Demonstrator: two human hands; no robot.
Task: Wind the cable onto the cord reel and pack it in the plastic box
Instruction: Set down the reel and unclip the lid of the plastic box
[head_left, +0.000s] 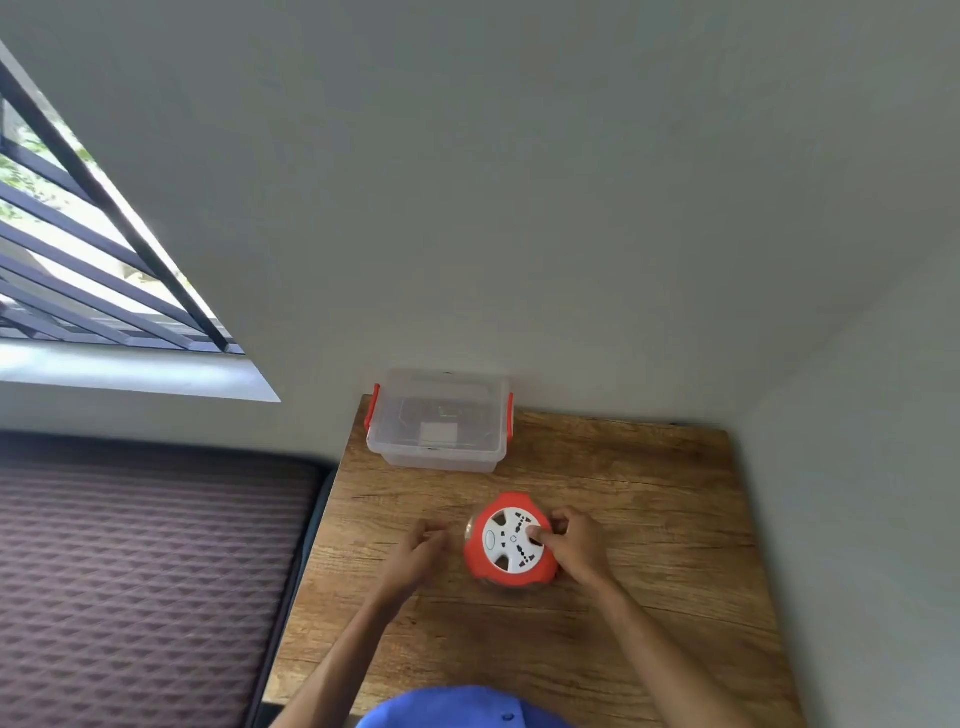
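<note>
An orange cord reel (506, 543) with a white round socket face lies flat on the wooden table (649, 519). My right hand (574, 548) grips its right edge, thumb pressed on the white face. My left hand (418, 553) hovers just left of the reel, fingers curled and blurred; whether it touches the reel I cannot tell. No loose cable shows. A clear plastic box (439, 421) with orange side latches stands at the table's far edge against the wall, lid on.
A white wall runs behind and to the right of the table. A dark patterned mattress (145, 571) lies left of the table. A barred window (78, 234) is at the upper left. A blue cap brim (457, 709) shows at the bottom.
</note>
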